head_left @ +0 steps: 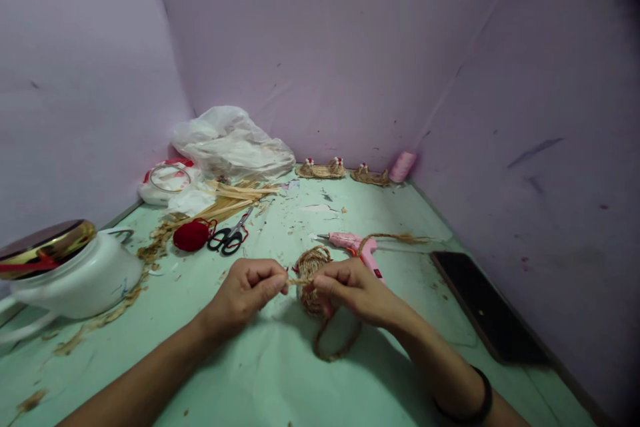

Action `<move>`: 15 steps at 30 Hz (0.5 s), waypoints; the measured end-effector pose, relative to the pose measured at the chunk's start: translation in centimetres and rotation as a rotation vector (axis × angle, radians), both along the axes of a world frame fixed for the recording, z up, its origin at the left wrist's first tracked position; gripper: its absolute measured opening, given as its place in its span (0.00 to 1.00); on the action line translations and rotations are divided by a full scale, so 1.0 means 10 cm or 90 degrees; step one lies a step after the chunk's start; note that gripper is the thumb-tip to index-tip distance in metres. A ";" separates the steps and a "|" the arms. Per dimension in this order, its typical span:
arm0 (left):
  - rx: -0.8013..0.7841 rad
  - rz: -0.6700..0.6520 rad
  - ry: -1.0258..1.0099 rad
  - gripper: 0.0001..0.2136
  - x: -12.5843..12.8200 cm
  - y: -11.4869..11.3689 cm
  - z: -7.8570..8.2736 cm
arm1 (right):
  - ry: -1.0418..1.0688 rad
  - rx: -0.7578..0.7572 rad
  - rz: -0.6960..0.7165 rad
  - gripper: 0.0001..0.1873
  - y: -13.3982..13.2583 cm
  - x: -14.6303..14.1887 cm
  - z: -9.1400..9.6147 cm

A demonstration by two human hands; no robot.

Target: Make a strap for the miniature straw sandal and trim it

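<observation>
Head view: brown cord [298, 282] stretched between left hand [254, 290] and right hand [359, 292].
Both hands' fingers are pinched on the cord, in front of a coiled mat [313, 259]; a pink glue gun [369, 252] lies just beyond the right hand on the green table [240, 380].

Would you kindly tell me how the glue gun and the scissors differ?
The glue gun has a pink body, whereas the scissors have black handles. The glue gun's nozzle points left, while the scissors' blades point away from the person. A cord crosses the glue gun; red yarn lies beside the scissors. Both lie unheld on the green table.
</observation>
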State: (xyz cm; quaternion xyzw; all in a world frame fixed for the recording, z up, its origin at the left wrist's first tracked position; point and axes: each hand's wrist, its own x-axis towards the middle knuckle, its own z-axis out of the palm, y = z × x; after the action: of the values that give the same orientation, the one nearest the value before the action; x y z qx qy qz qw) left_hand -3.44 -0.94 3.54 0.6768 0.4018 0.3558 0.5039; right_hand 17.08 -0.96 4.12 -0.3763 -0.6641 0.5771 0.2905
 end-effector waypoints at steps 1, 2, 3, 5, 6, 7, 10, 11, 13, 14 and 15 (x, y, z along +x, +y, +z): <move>0.013 0.010 0.022 0.13 -0.01 0.03 -0.01 | -0.024 0.012 -0.009 0.19 0.02 0.03 0.01; 0.019 0.011 0.049 0.13 -0.01 0.06 -0.01 | -0.050 0.024 -0.022 0.18 0.03 0.07 0.02; 0.021 0.003 0.078 0.13 -0.01 0.08 -0.01 | -0.074 0.034 -0.033 0.17 0.04 0.09 0.03; 0.030 -0.024 0.119 0.14 0.00 0.09 0.00 | -0.110 0.052 -0.040 0.16 0.04 0.11 0.03; 0.035 -0.040 0.125 0.15 0.01 0.08 0.01 | -0.120 0.065 -0.041 0.15 0.03 0.10 0.03; 0.037 -0.054 0.124 0.16 0.03 0.07 0.01 | -0.127 0.082 -0.040 0.15 0.03 0.09 0.03; 0.013 -0.064 0.124 0.16 0.04 0.04 0.01 | -0.135 0.112 -0.038 0.16 0.02 0.04 -0.01; 0.000 -0.060 0.123 0.15 0.04 0.03 0.01 | -0.129 0.101 -0.045 0.16 0.03 0.03 -0.02; -0.014 -0.047 0.114 0.15 0.02 0.04 0.02 | -0.116 0.062 -0.078 0.16 0.04 0.03 -0.04; -0.014 -0.042 0.106 0.15 0.02 0.05 0.02 | -0.109 0.047 -0.098 0.16 0.05 0.02 -0.04; -0.016 -0.037 0.100 0.16 0.01 0.05 0.03 | -0.096 0.038 -0.113 0.17 0.04 0.02 -0.04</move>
State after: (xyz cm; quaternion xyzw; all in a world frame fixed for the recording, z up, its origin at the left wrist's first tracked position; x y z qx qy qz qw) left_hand -3.34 -0.42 3.83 0.7076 0.4249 0.2819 0.4891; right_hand 17.28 -0.56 3.70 -0.4673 -0.6650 0.4992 0.3003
